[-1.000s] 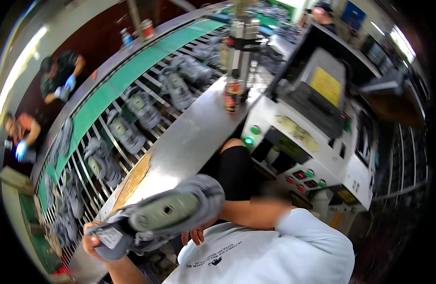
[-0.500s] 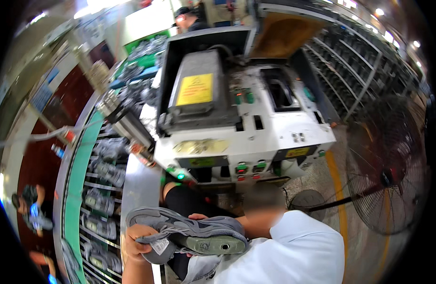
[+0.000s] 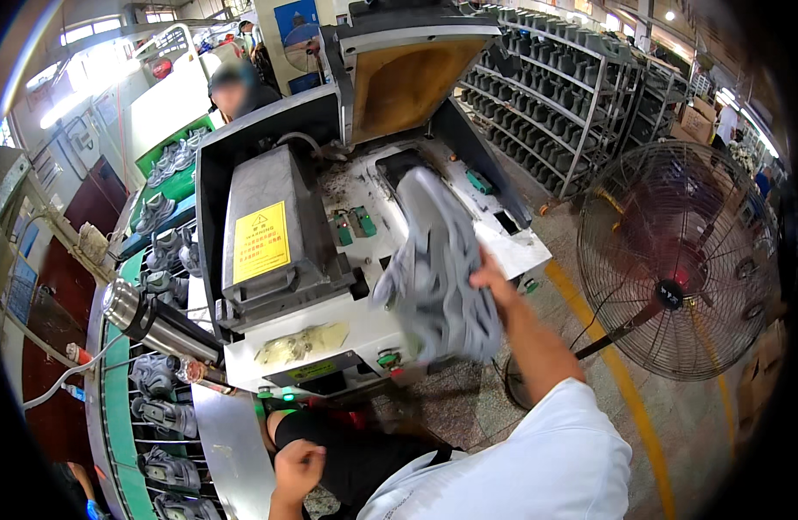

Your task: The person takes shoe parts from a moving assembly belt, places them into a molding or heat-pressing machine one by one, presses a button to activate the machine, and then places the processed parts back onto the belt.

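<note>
A grey sneaker [image 3: 442, 269] hangs over the front of the white machine [image 3: 308, 347], slightly blurred. My right hand [image 3: 496, 284] grips it from its right side; part of that hand is hidden behind the shoe. Close behind the shoe lies the dark recess [image 3: 399, 165] in the machine top, partly covered by it. The lid [image 3: 408, 87] with a brown inner pad stands raised over that side. Down by my lap, my left hand [image 3: 299, 468] is closed in a loose fist, with nothing visible in it. My black-clad leg [image 3: 356, 455] is beside it.
Several grey shoes sit on the conveyor rack [image 3: 169, 416] at left. A steel thermos [image 3: 156, 321] leans near the machine. At right stands a large caged fan [image 3: 676, 260], with shoe racks [image 3: 546, 95] behind. Another person [image 3: 234, 91] is beyond the machine.
The sneaker has moved from my lap up and forward over the machine, now in my right hand alone. My left hand has let it go and closed. The view has shifted.
</note>
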A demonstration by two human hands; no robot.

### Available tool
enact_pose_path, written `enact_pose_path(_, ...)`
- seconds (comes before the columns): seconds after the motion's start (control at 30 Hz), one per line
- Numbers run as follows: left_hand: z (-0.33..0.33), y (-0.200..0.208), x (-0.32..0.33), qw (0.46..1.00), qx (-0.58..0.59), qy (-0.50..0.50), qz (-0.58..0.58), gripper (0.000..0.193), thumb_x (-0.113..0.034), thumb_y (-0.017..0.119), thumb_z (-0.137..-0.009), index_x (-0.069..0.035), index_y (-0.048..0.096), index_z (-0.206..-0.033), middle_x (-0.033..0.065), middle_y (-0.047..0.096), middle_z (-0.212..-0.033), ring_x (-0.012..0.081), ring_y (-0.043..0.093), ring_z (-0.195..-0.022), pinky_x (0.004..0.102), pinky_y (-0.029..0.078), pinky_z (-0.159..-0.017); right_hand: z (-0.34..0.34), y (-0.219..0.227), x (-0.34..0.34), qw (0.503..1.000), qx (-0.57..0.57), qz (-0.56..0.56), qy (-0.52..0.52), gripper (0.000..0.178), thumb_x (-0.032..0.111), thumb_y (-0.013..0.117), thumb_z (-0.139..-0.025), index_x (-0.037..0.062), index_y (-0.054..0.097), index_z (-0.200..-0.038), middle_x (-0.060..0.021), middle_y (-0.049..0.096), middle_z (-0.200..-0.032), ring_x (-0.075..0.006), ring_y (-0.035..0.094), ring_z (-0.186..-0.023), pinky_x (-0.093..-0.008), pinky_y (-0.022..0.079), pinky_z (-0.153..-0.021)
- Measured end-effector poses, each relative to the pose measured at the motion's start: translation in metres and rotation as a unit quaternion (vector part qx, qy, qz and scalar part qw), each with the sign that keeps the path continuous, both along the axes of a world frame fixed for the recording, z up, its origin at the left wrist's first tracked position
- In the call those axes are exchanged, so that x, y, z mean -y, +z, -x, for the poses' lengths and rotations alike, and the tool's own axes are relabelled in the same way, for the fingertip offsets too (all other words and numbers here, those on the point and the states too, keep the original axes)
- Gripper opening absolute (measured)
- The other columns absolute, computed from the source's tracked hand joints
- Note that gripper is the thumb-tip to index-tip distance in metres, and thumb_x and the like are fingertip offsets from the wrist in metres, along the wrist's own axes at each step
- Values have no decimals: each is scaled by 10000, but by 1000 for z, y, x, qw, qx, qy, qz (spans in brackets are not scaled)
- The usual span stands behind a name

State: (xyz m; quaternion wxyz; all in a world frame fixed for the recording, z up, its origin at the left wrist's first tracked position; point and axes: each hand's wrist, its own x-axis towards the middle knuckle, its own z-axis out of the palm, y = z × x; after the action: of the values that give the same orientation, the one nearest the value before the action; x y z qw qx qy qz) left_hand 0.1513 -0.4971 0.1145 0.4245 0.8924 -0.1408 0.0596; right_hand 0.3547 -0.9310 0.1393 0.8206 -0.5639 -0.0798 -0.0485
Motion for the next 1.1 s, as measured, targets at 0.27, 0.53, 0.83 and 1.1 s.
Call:
enact_pose_path(0.27,100,-158,-134,812,-160,561,2,350,-255,575,-885,78,639,-974,223,674,-917,310,631,-796,437,500,-747,-202,122,47,811,0,523,-261,868,341,706,-561,121,471,-1368,-238,574,-1236,-335,562,-1141,-348,432,-958)
enact_pose_path(0.53,95,-165,-127,791,-178,572,-124,359,-335,554,-874,-2,675,-933,185,688,-847,369,635,-756,447,492,-713,-306,92,4,676,-117,696,-209,789,441,695,-563,149,546,-1281,-152,593,-1251,-303,581,-1134,-377,480,-922)
enact_pose_path(0.83,45,-171,-91,898,-113,378,-193,188,-143,641,-817,-25,568,-691,175,570,-637,376,564,-592,430,421,-527,-239,41,17,689,-70,691,-208,740,524,664,-732,100,524,-1321,-195,487,-1347,-335,499,-1212,-403,403,-1016)
enact_pose_path(1.1,-91,-128,133,988,-115,-101,-19,236,-255,557,-886,-52,674,-908,167,668,-890,353,641,-833,425,511,-728,6,-100,66,852,51,141,-501,174,95,573,-849,38,442,-749,-31,401,-675,-162,366,-593,-302,339,-560)
